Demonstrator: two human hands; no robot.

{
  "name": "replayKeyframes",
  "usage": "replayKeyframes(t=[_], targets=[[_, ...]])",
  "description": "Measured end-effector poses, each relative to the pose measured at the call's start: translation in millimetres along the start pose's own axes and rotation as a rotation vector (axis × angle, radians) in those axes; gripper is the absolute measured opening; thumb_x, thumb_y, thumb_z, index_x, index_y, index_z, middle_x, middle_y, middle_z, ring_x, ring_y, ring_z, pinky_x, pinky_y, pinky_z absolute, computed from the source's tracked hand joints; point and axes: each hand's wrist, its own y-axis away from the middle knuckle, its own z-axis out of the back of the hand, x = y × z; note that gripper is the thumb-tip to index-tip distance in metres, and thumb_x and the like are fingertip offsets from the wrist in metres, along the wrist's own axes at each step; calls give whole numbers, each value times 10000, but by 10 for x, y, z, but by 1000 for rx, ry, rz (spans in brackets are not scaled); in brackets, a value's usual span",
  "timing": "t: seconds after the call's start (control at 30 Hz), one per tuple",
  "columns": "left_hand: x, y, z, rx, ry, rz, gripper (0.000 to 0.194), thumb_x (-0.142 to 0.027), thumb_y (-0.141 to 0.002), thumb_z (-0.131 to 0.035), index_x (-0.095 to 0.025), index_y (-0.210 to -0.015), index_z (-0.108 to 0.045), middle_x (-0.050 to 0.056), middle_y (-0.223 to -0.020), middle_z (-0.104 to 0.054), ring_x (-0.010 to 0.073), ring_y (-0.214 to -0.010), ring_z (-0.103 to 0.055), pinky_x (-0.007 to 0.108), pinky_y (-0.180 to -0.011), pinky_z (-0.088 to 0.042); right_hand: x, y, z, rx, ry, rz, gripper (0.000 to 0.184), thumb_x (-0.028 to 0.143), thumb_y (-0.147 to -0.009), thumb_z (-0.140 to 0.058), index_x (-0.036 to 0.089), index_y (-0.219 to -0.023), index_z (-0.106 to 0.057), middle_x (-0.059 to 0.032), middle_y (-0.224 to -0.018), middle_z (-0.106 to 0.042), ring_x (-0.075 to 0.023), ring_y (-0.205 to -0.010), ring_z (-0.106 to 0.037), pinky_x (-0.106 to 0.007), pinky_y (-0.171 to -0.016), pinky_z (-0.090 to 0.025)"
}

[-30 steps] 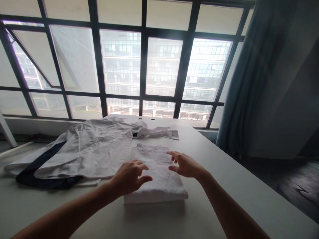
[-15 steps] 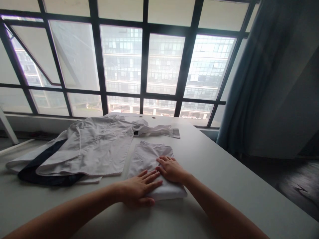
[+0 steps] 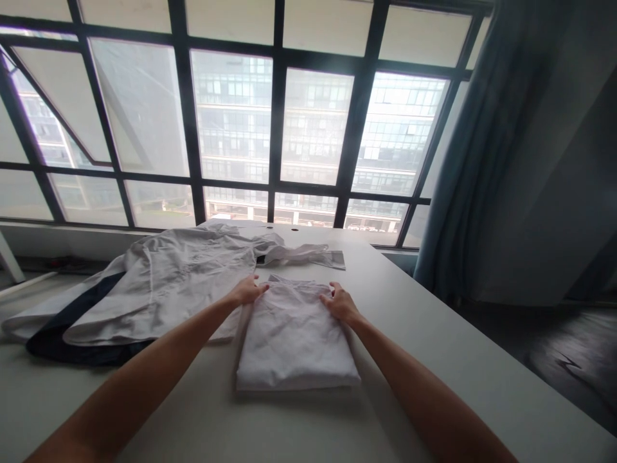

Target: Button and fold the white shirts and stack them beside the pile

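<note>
A folded white shirt point(image 3: 295, 341) lies flat on the white table point(image 3: 434, 334), in a neat rectangular stack. My left hand point(image 3: 248, 290) is at its far left corner, and my right hand point(image 3: 340, 303) rests at its far right corner. Both sets of fingers touch or nearly touch the cloth, but I cannot tell whether either hand grips it. To the left, a loose, crumpled white garment point(image 3: 178, 286) spreads over the table, close to my left forearm.
A dark navy cloth point(image 3: 72, 331) lies under the left side of the white garment, and a sleeve with a cuff point(image 3: 308, 256) stretches along the far side. The table's right edge runs diagonally, with a dark floor beyond it. Large windows and a blue curtain stand behind.
Both hands have moved from the near part of the folded shirt to its far corners. My left hand has left the shirt's near left side.
</note>
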Motion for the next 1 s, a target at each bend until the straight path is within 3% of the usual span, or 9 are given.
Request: replayKeyframes(t=[0.17,0.27,0.33,0.47,0.57,0.7,0.77,0.87,1.0], targets=[[-74,-185,-29,101,222,18,346,-270,-682,-844,-92,-927,-678,73,-779,-678,203,-740,-643,242,-604,-471,12,-225,8,-39,-153,-50,455,257,-918,-607,74,-1332,-561,-139,-1129,-694,-206,-983,-672,-263,-843,-511],[-114,-219,-64,96,526,-12,375,-220,-747,-807,-105,-1067,-650,52,-811,-672,135,-675,-612,228,-634,-506,-12,-330,-5,-54,-355,-55,411,239,-955,-505,89,-1335,-541,-130,-1157,-687,-175,-906,-684,-236,-735,-526],[-113,-234,-70,72,543,1,425,-205,-795,-771,-104,-1177,-613,64,-858,-682,127,-686,-622,228,-660,-524,-34,-369,-5,-49,-382,-69,441,223,-962,-469,80,-1379,-497,-134,-1170,-686,-176,-907,-691,-238,-720,-534],[-85,-196,-33,-52,7,-27,397,-220,-839,-725,-76,-1196,-627,136,-1008,-709,210,-838,-684,297,-751,-556,-44,-337,37,-112,-186,-69,534,211,-908,-573,43,-1407,-485,-166,-1149,-686,-241,-1029,-677,-306,-881,-524],[-136,-23,-56,-135,-413,-325,328,-232,-873,-663,-103,-1174,-672,173,-1218,-688,293,-1147,-645,372,-1003,-501,42,-201,64,-196,56,113,462,262,-921,-590,100,-1354,-572,-176,-1311,-621,-268,-1148,-635,-341,-1005,-475],[-253,436,-309,64,-648,-628,425,-386,-995,-473,-147,-1301,-646,156,-1384,-628,293,-1343,-528,414,-1162,-370,227,46,-8,-63,189,449,393,335,-973,-549,153,-1310,-641,-138,-1381,-607,-264,-1219,-602,-356,-1077,-431],[-245,679,-484,170,-713,-610,585,-499,-1022,-365,-126,-1439,-538,178,-1517,-505,311,-1448,-409,469,-1204,-293,263,137,-89,43,253,555,441,361,-980,-549,155,-1364,-614,-136,-1442,-571,-274,-1333,-522,-388,-1149,-362],[-129,921,-680,249,-768,-484,794,-640,-997,-281,-89,-1564,-355,206,-1640,-278,365,-1529,-226,559,-1222,-199,212,194,-196,191,344,571,495,395,-1015,-474,156,-1441,-557,-129,-1547,-466,-269,-1458,-379,-431,-1211,-269],[12,964,-756,244,-801,-459,817,-670,-987,-259,-122,-1591,-312,174,-1659,-248,350,-1550,-153,564,-1240,-121,133,186,-207,262,400,506,560,448,-1045,-374,163,-1518,-472,-108,-1613,-364,-248,-1499,-307,-439,-1224,-242]])
